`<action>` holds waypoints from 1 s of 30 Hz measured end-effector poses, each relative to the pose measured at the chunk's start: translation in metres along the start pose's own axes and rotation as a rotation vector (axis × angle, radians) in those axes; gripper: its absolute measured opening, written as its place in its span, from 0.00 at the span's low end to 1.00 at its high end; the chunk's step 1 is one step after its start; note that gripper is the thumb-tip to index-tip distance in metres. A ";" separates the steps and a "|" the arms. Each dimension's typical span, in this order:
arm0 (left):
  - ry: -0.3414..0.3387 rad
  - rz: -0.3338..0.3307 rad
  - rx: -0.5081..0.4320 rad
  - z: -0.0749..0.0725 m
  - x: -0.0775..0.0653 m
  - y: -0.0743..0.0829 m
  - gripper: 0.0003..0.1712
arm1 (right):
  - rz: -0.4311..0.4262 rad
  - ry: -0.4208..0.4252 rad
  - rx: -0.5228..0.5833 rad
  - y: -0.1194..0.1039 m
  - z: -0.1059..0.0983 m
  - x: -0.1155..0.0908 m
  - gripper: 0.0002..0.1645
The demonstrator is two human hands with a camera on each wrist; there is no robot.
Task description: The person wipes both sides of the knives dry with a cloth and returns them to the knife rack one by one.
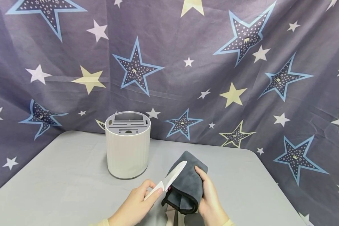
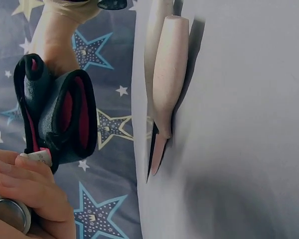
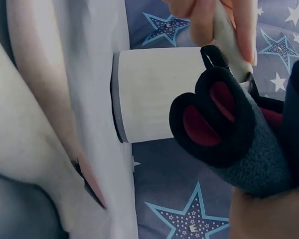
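The white holder [image 1: 128, 153] stands upright on the grey bench [image 1: 59, 175], its slotted top facing up. In front of the holder and slightly to its right, the left hand [image 1: 136, 202] has its fingers wrapped round the handle of a knife [image 1: 166, 182], whose blade slants across a folded cloth [image 1: 190, 179]; contact between them is hard to tell. The right hand's [image 1: 209, 197] fingers grip that cloth, farther right of the holder. Two more knives [image 2: 170, 74], pale-handled, lie side by side on the bench, nearer the person than the holder.
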State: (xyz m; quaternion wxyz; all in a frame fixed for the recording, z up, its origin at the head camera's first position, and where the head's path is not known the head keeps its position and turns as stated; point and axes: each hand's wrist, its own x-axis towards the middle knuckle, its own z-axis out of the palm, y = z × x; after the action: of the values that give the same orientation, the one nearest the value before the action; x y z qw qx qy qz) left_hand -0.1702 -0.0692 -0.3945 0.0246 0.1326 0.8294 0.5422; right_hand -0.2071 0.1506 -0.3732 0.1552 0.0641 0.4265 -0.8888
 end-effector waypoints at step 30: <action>-0.011 -0.056 -0.093 -0.005 -0.002 0.000 0.22 | -0.066 0.039 0.087 -0.020 -0.009 -0.002 0.22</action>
State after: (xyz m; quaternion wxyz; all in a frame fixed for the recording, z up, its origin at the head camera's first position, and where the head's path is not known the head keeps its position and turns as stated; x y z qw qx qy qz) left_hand -0.1695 -0.0738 -0.3924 0.0505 0.1110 0.8066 0.5784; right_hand -0.2122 0.1698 -0.3642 0.1142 0.0741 0.3922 -0.9098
